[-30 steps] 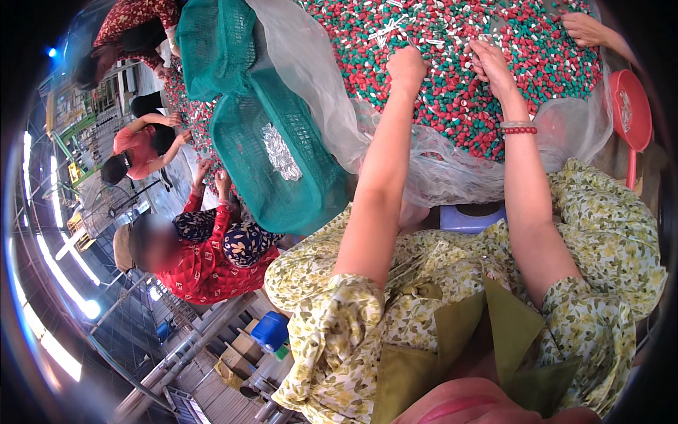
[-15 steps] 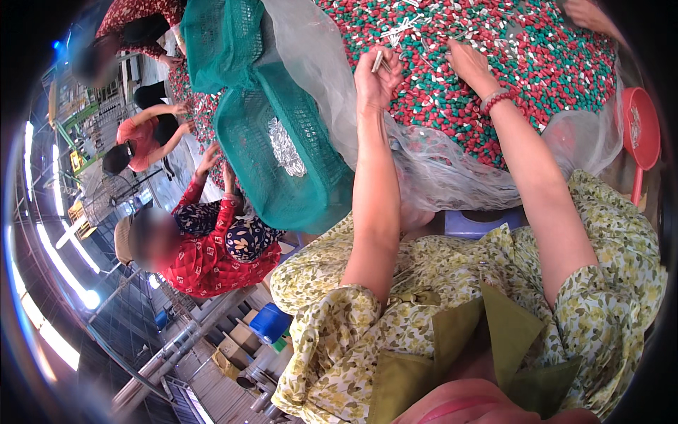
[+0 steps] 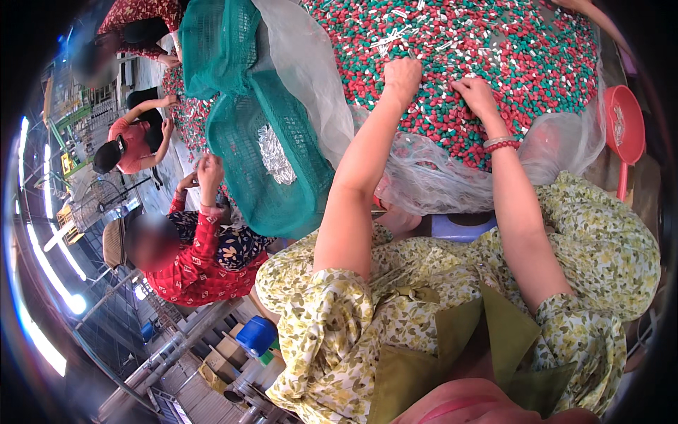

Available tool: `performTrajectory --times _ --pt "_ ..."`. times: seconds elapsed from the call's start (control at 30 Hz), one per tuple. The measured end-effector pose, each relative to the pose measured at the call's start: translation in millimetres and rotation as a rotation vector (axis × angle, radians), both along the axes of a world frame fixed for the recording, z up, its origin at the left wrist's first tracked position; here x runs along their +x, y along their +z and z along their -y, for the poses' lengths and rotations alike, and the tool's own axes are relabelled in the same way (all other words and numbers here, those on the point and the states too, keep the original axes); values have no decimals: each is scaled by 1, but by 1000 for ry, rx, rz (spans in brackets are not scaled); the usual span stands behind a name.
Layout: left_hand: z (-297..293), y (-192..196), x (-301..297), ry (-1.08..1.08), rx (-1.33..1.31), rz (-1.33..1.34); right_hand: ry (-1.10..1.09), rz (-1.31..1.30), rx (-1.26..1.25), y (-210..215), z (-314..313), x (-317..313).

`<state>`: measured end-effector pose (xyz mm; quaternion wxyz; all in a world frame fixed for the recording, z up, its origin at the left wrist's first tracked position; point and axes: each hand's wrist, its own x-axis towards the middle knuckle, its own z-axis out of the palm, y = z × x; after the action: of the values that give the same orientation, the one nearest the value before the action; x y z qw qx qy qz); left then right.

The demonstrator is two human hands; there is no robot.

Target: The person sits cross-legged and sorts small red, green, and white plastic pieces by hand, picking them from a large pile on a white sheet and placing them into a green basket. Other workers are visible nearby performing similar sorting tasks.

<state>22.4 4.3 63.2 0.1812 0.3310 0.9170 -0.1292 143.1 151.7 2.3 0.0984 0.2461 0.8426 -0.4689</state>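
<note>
A wide heap of small red, green and white pieces (image 3: 452,131) spreads before me, and both my hands are over it. My left hand (image 3: 404,76) is closed, back upward, low on the heap; its fingertips and whatever they grip are hidden. To its right, my right hand (image 3: 477,95) has its fingers bent together at the surface, and what they pinch is too small to make out. Red beads and a bangle circle that wrist. Loose white sticks (image 3: 387,44) lie on the heap just beyond my left hand.
Green mesh-lined baskets (image 3: 311,180) stand at the left, the nearer holding clear-white sticks (image 3: 275,155). A red long-handled scoop (image 3: 634,134) is at right. Translucent sheeting (image 3: 452,185) edges the heap. Several co-workers sit at left; another person's arm (image 3: 600,18) reaches in at far right.
My left hand, which showed pale sticks in its fingers, has turned over and moved right and down onto the heap. My right hand remains low on the pieces, with the forearm shifted slightly.
</note>
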Motion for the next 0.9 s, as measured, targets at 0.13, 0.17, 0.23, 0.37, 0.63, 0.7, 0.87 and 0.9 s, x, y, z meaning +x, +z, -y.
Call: performTrajectory --times 0.13,0.17,0.23,0.37,0.63,0.7,0.87,0.9 --pt "6 7 8 61 -11 9 -359 22 -751 20 -17 10" --pt "8 4 9 119 -18 36 -431 -58 -909 25 -18 11" --pt "14 -4 13 251 28 71 -494 -193 -1191 33 -27 13" --pt "41 -10 12 384 220 260 -597 -394 -1485 35 -42 9" --pt "17 -6 -2 503 426 43 -765 -338 -1413 45 -65 17" --pt "1 -20 2 486 320 -5 -691 -416 -1418 44 -63 14" --pt "-9 -36 16 391 253 35 -671 -507 -1364 69 -64 8" --pt "-7 -35 21 381 306 50 -721 -491 -1379 75 -63 8"
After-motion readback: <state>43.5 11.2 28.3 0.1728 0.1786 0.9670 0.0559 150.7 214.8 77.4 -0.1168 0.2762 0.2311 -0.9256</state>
